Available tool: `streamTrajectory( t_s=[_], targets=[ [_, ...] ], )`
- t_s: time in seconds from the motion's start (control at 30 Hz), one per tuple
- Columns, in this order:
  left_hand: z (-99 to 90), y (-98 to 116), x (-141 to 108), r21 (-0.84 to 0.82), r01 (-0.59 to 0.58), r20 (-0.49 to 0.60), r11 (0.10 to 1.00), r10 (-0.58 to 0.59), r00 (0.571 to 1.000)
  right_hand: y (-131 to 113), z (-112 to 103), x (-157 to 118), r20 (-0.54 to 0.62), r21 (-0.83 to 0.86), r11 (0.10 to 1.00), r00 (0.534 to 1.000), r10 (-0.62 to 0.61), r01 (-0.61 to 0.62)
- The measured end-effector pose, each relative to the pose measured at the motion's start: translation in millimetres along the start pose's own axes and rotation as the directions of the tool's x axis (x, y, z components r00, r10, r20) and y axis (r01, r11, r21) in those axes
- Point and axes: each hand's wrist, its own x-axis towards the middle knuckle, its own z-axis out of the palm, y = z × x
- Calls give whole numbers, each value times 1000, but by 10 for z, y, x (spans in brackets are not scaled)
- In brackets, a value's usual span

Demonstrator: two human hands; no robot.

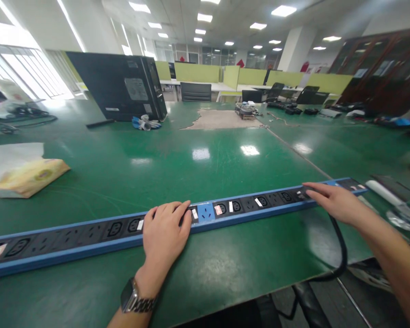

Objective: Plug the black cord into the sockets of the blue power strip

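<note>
A long blue-and-black power strip (249,207) lies across the near part of the green table, with a row of sockets and several small paper labels along its top. My left hand (167,225), wearing a watch (136,296), is wrapped over the strip just left of a blue socket (205,212). Further right, thumb and index finger of my right hand (333,200) come close together on the strip's sockets. What sits between them, if anything, is hidden. A black cable (343,253) emerges from under this hand and curves down over the table edge.
A tissue pack (37,177) lies at left on the green table (218,168). Behind it stand a black computer case (116,86) and crumpled gloves (146,123). A clear-wrapped item (403,221) is at far right. Small electronic parts (248,111) sit at the back.
</note>
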Motion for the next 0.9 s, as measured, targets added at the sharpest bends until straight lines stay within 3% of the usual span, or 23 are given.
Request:
streamTrajectory(
  t_s=[0.17,0.3,0.5,0.57,0.63,0.73,0.8,0.9],
  targets=[
    [16,-29,-19,14,-14,-20,1000,15,1000,-89,80,8,58,-142,986,995,-76,84],
    [25,-32,-20,7,-21,-33,1000,21,999,-93,173,-13,75,-182,981,996,-50,63],
    [21,-17,-2,9,-12,-16,1000,12,1000,-171,107,-85,-40,0,1000,999,16,-16],
    [15,-11,-5,10,-10,-8,1000,10,1000,-151,-35,-101,-102,93,993,991,84,-75],
    [11,-5,-6,13,-3,-3,1000,3,1000,-85,-215,-97,-129,196,960,965,228,-200],
    [8,1,-3,23,3,1,1000,-3,1000,74,-438,-26,-37,360,847,901,431,-391],
    [7,-1,-1,29,-1,2,1000,1,1000,196,-489,73,25,287,842,882,470,-457],
    [9,-9,-1,30,-8,-1,1000,8,1000,382,-425,266,58,-85,903,903,427,-421]
  ],
)
